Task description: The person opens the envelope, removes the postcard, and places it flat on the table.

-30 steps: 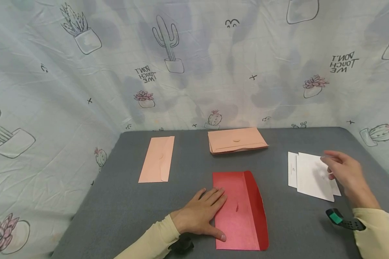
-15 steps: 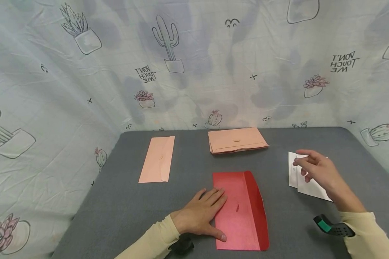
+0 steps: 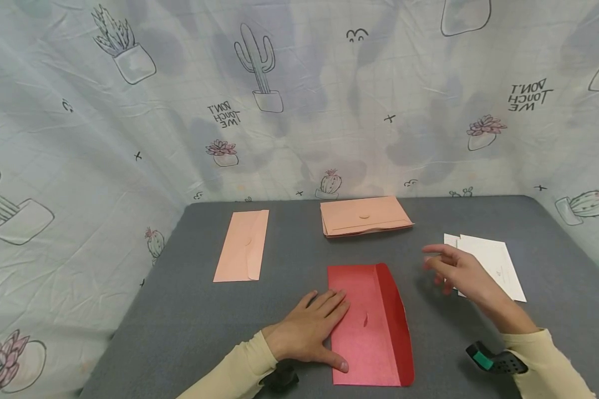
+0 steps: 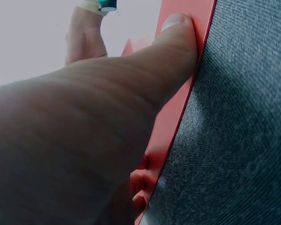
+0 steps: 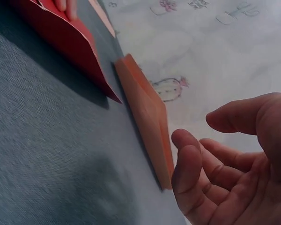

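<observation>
A red envelope (image 3: pixel 364 327) lies flat on the grey tabletop with its flap (image 3: pixel 396 324) folded out to the right. My left hand (image 3: pixel 309 332) rests spread on the envelope's left edge; in the left wrist view its thumb (image 4: pixel 175 42) lies straight along the red paper. Over the left part of some white cards (image 3: pixel 496 263), my right hand (image 3: pixel 461 274) hovers with loosely bent fingers. The right wrist view shows that hand (image 5: pixel 225 173) holding nothing, its thumb apart from the fingers. It partly hides the cards in the head view.
A stack of peach envelopes (image 3: pixel 364 216) sits at the table's back edge. One single peach envelope (image 3: pixel 242 246) lies to the left. Behind the grey table (image 3: pixel 204 327) hangs a cactus-print cloth (image 3: pixel 309 72). A black wrist strap (image 3: pixel 496 360) is on the right arm.
My right hand has travelled left across the white cards, uncovering their right side. My left hand and the red envelope have stayed in place.
</observation>
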Demonstrator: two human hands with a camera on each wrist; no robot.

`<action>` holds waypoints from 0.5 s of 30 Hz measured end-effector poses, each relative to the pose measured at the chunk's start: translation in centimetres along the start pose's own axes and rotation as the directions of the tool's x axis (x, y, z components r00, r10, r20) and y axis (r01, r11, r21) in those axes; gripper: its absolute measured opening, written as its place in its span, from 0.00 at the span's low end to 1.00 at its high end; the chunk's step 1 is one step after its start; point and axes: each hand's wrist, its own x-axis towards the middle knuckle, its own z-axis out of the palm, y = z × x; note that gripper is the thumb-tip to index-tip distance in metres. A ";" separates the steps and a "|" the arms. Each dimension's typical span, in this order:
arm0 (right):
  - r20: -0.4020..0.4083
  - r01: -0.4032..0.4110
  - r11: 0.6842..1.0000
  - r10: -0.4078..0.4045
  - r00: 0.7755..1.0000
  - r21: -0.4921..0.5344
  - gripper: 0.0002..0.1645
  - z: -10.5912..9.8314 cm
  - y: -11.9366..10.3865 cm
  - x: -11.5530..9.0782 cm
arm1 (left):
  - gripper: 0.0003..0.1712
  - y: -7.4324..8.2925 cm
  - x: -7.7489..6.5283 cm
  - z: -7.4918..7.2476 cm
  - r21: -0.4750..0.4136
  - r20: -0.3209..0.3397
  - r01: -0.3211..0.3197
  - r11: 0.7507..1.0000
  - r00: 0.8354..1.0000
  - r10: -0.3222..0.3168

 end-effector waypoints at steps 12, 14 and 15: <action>0.107 -0.021 1.000 0.021 0.994 0.002 0.29 2.2 0.1 0.2 | 0.64 0.0 0.2 0.0 -0.027 0.012 0.009 1.000 1.000 -0.009; 0.133 -0.027 1.000 0.025 0.991 0.015 0.30 2.5 0.1 0.3 | 0.64 0.0 0.2 0.0 -0.026 0.013 0.009 1.000 1.000 -0.009; 0.148 -0.030 0.999 0.027 0.989 0.021 0.31 2.6 0.1 0.3 | 0.64 0.0 0.2 0.0 -0.023 0.012 0.009 1.000 1.000 -0.009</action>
